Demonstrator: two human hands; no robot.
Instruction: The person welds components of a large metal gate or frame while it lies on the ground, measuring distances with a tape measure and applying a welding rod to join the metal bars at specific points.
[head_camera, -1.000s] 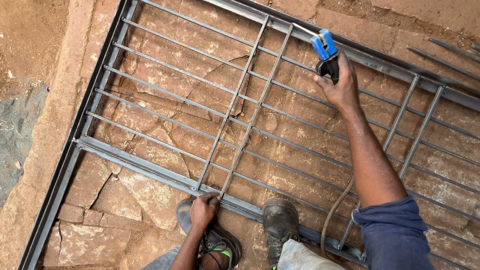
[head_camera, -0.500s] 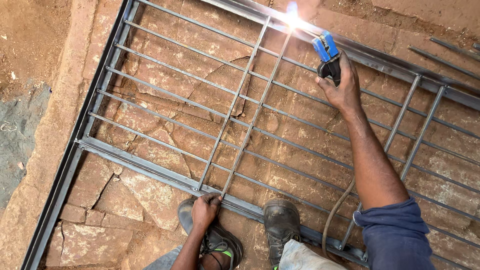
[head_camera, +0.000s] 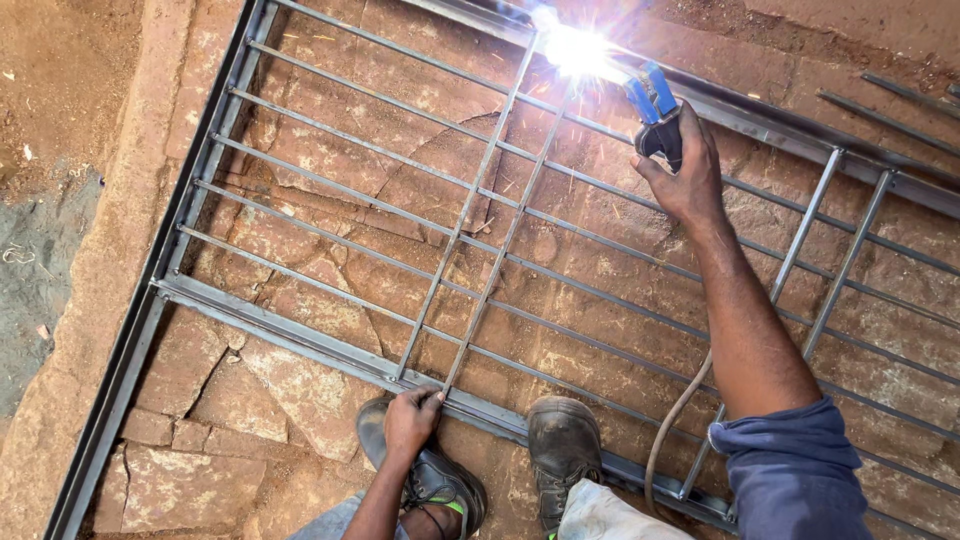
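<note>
A grey steel grille frame (head_camera: 300, 335) of thin bars lies flat on cracked red stone. My right hand (head_camera: 685, 180) grips a welding electrode holder with blue jaws (head_camera: 655, 105) near the frame's far rail. A bright white arc (head_camera: 580, 50) burns at its tip, where two upright bars meet that rail, and sparks scatter around it. My left hand (head_camera: 410, 420) is closed on the near end of one upright bar (head_camera: 500, 250), pressing it against the near rail. A grey cable (head_camera: 675, 430) runs back from the holder along my right arm.
Both my dark work shoes (head_camera: 560, 450) stand on the near rail between my hands. Loose steel strips (head_camera: 900, 95) lie on the ground at the far right. Bare red earth and a grey patch (head_camera: 40, 290) lie left of the frame.
The welding arc has struck and grown from a small glow into a wide bright flash with sparks. My right hand has shifted slightly towards the joint. My left hand has stayed put.
</note>
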